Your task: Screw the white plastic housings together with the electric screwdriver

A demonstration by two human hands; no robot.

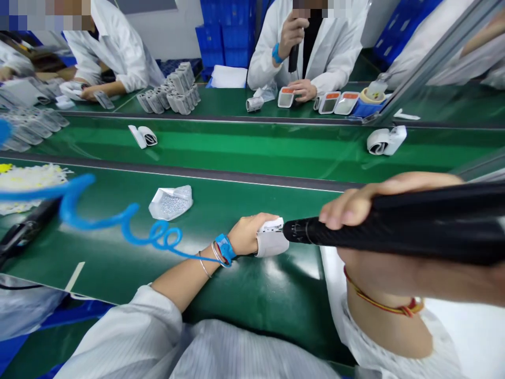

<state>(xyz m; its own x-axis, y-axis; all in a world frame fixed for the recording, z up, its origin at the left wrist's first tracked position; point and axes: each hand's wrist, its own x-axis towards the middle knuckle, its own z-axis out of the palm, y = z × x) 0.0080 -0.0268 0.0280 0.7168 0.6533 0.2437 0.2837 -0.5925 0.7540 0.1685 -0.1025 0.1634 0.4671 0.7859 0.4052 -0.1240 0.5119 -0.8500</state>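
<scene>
My left hand (245, 233) is closed around a wrist blood pressure monitor (273, 245), its white housing and pale grey cuff showing past the fingers. A blue wrist strap (225, 248) with a coiled cord circles that wrist. In my right hand (351, 208) lies a black electric screwdriver (414, 221), held nearly level and pointing left. Its tip meets the edge of the monitor's white housing; the bit and any screw are too small to make out. A white packet of small metal screws (172, 203) rests on the green table left of my hands.
Beyond the table runs a green conveyor belt (252, 147) carrying a monitor at left (142, 136) and another at right (387, 141). Co-workers in white coats sit across it. A pile of white and yellow parts (29, 181) and a black tool (29, 229) lie left.
</scene>
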